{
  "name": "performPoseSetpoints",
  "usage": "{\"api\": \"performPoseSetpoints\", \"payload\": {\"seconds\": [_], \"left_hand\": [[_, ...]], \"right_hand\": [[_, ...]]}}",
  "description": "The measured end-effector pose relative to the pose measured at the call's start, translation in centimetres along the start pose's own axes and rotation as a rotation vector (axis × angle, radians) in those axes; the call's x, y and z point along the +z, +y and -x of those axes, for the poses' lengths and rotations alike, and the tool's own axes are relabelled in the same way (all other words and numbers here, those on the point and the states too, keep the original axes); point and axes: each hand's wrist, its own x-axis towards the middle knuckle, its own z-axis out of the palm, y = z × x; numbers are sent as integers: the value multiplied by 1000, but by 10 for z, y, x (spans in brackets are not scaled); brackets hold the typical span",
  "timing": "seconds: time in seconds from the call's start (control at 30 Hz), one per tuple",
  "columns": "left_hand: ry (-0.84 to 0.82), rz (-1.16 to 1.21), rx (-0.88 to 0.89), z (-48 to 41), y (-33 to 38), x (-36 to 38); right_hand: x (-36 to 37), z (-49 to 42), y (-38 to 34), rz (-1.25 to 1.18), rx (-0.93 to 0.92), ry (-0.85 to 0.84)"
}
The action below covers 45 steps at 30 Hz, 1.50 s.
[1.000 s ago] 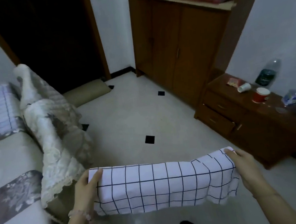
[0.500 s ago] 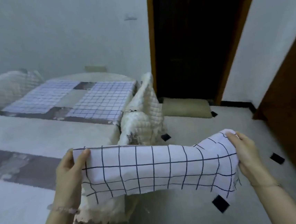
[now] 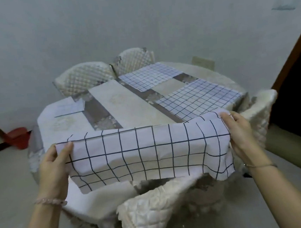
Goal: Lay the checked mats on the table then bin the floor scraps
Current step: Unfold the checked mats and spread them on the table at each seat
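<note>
I hold a white mat with a dark checked grid (image 3: pixel 146 154) stretched out above the near edge of the round cloth-covered table (image 3: pixel 108 106). My left hand (image 3: pixel 54 167) grips its left end and my right hand (image 3: pixel 239 132) grips its right end. Its lower edge hangs down over the table's near side. Two checked mats lie flat on the table: one at the right (image 3: pixel 199 98) and one further back (image 3: pixel 149 77). A pale mat (image 3: pixel 68 108) lies at the table's left.
Quilted covered chairs stand around the table: two at the back (image 3: pixel 84 79), one at the right (image 3: pixel 258 114), one right below me (image 3: pixel 155 210). A red dustpan-like object (image 3: pixel 17 137) sits on the floor at left. A dark doorway is at right.
My view has swung left from the cabinets and floor to the table. Both hands have carried the checked mat along, and it now hangs over the table's near edge.
</note>
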Motion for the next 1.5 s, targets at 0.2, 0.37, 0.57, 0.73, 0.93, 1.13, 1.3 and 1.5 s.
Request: {"api": "performPoseSetpoints", "payload": {"seconds": [0.2,0.37,0.57,0.73,0.93,1.13,1.3,1.5], "left_hand": [[113,16,-7,-49,-12,1],[182,-49,-43,-77,-27,3],[279,-206,-119,-96,-59,2],[349,-320,-309,-109,-96,14],[439,-429,-537,-122,-143,8],[433,-557,-599,-114,-163,17],[414,-563,-706,-96,-170,6],[398,-636,-720,-64,-166,14]], "right_hand": [[67,-84,8,42,13,-181],[109,-132,22,115,19,-273],[153,-184,58,249,83,-390],[185,-219,100,361,190,-499],[207,-246,156,485,346,-621],[194,-246,180,586,415,-728],[173,-240,182,696,325,-740],[144,-226,188,786,281,-717]]}}
